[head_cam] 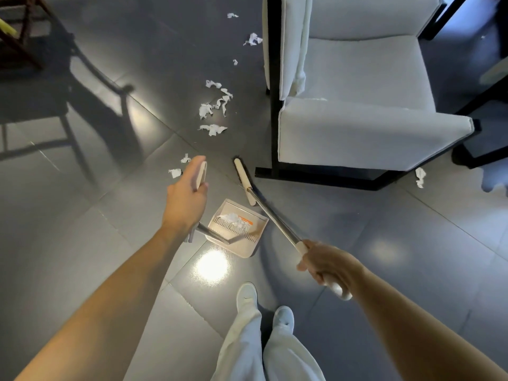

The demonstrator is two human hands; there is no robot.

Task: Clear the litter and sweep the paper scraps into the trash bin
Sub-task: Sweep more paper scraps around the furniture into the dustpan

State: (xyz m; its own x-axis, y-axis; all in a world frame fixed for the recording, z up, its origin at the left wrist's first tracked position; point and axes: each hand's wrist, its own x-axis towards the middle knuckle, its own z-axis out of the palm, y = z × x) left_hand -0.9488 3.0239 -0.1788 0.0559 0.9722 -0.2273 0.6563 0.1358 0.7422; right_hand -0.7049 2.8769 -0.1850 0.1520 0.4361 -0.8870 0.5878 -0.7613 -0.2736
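Near the armchair base edge (316,178) sit broom (243,177) and dustpan (242,247).

The room is dim, lit in a cool grey. A hard white glare spot (211,266) burns on the glossy floor (110,229) just ahead of the shoes (247,294). Two softer reflections glow farther off, one to the right and one to the left. A long chair shadow (90,89) stretches across the tiles at left. The white armchair (357,78) reads brightest. The left hand (187,199) is slightly smeared by motion. Wide-angle distortion bows straight lines and stretches the forearms (96,312) toward the lower corners.
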